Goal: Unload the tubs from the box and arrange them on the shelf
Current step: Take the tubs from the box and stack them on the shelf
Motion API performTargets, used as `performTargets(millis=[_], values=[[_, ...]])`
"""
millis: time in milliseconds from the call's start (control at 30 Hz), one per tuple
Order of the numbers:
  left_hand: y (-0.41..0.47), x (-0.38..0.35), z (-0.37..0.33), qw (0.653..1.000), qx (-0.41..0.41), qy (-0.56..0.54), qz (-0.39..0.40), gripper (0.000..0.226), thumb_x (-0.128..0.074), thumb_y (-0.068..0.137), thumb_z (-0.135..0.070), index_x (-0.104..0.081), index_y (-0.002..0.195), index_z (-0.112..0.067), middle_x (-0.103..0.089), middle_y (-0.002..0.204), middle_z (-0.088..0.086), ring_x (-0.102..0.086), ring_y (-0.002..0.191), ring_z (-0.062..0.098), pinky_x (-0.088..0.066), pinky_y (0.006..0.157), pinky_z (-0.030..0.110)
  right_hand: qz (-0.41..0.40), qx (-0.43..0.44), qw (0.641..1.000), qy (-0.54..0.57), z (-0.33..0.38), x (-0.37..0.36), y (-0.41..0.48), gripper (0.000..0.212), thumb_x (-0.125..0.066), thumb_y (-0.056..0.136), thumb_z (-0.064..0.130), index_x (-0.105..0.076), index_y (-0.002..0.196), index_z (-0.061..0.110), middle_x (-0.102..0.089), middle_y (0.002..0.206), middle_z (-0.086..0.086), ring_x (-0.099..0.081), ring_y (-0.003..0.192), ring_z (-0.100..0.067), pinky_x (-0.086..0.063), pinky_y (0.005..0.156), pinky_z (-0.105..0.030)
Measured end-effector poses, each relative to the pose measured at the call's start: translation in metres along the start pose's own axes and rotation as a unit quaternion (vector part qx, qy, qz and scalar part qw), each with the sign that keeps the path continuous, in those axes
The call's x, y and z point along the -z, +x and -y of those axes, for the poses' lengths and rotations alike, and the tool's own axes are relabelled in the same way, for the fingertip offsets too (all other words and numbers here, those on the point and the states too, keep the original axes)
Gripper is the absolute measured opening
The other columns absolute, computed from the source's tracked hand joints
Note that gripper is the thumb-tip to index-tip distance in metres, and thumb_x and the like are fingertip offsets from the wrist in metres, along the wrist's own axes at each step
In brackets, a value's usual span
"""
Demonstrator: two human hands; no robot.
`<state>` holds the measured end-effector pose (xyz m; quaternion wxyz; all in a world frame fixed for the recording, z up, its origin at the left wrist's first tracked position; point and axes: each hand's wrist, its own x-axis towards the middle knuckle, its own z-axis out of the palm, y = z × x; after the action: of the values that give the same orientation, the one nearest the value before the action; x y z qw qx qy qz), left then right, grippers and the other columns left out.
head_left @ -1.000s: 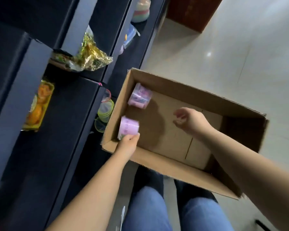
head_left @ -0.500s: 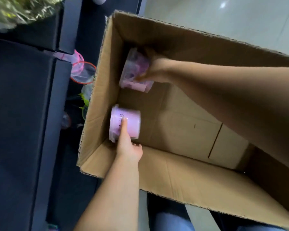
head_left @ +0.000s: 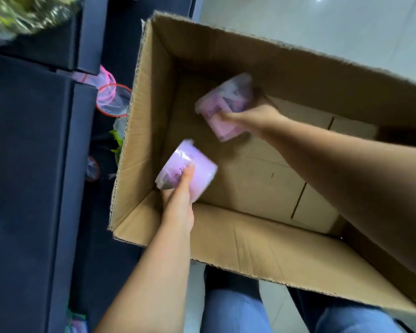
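Inside the box [head_left: 226, 241], left grip [head_left: 178, 200] clasps lilac tub [head_left: 202, 173], right grip [head_left: 255, 117] clasps pink tub [head_left: 222, 102]

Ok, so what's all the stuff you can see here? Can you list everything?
box: one, brown cardboard, open, middle
near tub: one, purple, in the box, held
far tub: one, pink, in the box, held
shelf: one, dark, left
pots: a few, clear with red or pink rims, on the shelf beside the box
foil bag: one, gold, top left, blurred
floor: pale, top right
legs: two, blue jeans, bottom
left hand: grips the near tub
right hand: grips the far tub
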<state>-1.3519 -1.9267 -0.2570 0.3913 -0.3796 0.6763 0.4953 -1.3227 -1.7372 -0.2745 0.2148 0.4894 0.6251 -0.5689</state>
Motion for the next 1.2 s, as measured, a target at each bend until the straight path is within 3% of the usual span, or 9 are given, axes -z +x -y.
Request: performTargets(millis=[67,133,200,267,367,533,667,867,1200], values=[[-0.025,0.004,-0.009,0.998,-0.005,0.017,0.053,0.014,-0.062,0.084,-0.012,-0.055,0.095,-0.018,-0.064,0.101,-0.003,-0.060,0.095,0.011,-0.049,0.086,0.025,-0.057,-0.063,0.979,0.187,-0.021,0.017,-0.035,0.048,-0.075,0.073,0.033,-0.061,0.112,0.008,-0.066,0.109,-0.002,-0.065,0.080,-0.002,-0.051,0.071,-0.012],[-0.050,0.010,-0.019,0.991,-0.026,0.064,0.116,0.013,-0.057,0.086,-0.008,-0.054,0.091,-0.020,-0.062,0.095,-0.007,-0.061,0.086,0.005,-0.051,0.079,0.021,-0.093,-0.048,0.966,0.237,-0.030,0.034,-0.075,0.061,-0.080,0.063,0.042,-0.063,0.111,0.008,-0.069,0.101,-0.004,-0.066,0.080,-0.009,-0.050,0.058,-0.013],[-0.077,0.019,-0.028,0.979,-0.055,0.094,0.172,0.020,-0.059,0.084,-0.005,-0.055,0.099,-0.018,-0.063,0.092,-0.007,-0.065,0.077,0.001,-0.053,0.073,0.019,-0.061,-0.034,0.955,0.288,-0.026,0.054,-0.121,0.054,-0.076,0.065,0.045,-0.063,0.105,0.012,-0.070,0.092,0.001,-0.067,0.077,-0.008,-0.046,0.052,-0.010],[-0.103,0.028,-0.036,0.963,-0.095,0.121,0.223,0.047,-0.080,0.065,-0.021,-0.057,0.106,-0.015,-0.068,0.088,-0.007,-0.066,0.075,0.003,-0.054,0.074,0.020,-0.032,0.005,0.944,0.328,-0.016,0.071,-0.164,0.023,-0.064,0.081,0.035,-0.063,0.096,0.018,-0.070,0.084,0.007,-0.068,0.073,-0.002,-0.047,0.053,-0.009],[-0.154,0.038,-0.050,0.932,-0.169,0.169,0.273,0.095,-0.089,0.015,-0.052,-0.061,0.099,-0.019,-0.073,0.085,-0.011,-0.067,0.080,0.002,-0.054,0.066,0.016,-0.007,0.094,0.929,0.357,0.009,0.097,-0.223,0.017,-0.054,0.088,0.028,-0.063,0.100,0.020,-0.072,0.089,0.010,-0.068,0.081,0.000,-0.050,0.061,-0.010],[-0.261,0.055,-0.055,0.873,-0.279,0.206,0.341,0.091,-0.090,0.024,-0.049,-0.062,0.105,-0.018,-0.073,0.094,-0.009,-0.067,0.091,0.003,-0.051,0.071,0.015,0.057,0.227,0.903,0.360,0.045,0.123,-0.311,0.041,-0.057,0.075,0.033,-0.060,0.112,0.015,-0.073,0.095,0.003,-0.069,0.088,-0.009,-0.055,0.074,-0.020],[-0.338,0.084,-0.034,0.860,-0.356,0.190,0.312,0.090,-0.090,0.027,-0.049,-0.059,0.107,-0.022,-0.072,0.098,-0.014,-0.064,0.095,0.000,-0.050,0.076,0.013,0.147,0.308,0.872,0.350,0.059,0.130,-0.375,0.045,-0.064,0.067,0.037,-0.063,0.106,0.015,-0.073,0.100,0.000,-0.068,0.094,-0.015,-0.055,0.082,-0.026],[-0.451,0.156,-0.012,0.838,-0.460,0.156,0.248,0.089,-0.087,0.037,-0.051,-0.056,0.115,-0.023,-0.068,0.111,-0.011,-0.060,0.109,0.005,-0.048,0.084,0.016,0.260,0.418,0.848,0.196,0.099,0.106,-0.478,0.086,-0.079,0.049,0.055,-0.057,0.120,0.013,-0.068,0.115,-0.004,-0.064,0.107,-0.019,-0.052,0.090,-0.033],[-0.542,0.310,0.032,0.802,-0.576,0.007,0.160,0.090,-0.089,0.040,-0.039,-0.047,0.117,-0.020,-0.070,0.106,-0.013,-0.063,0.102,0.001,-0.050,0.079,0.015,0.373,0.567,0.733,0.031,0.144,-0.021,-0.640,0.113,-0.084,0.037,0.059,-0.044,0.129,0.008,-0.061,0.123,-0.011,-0.059,0.115,-0.024,-0.043,0.101,-0.047]])
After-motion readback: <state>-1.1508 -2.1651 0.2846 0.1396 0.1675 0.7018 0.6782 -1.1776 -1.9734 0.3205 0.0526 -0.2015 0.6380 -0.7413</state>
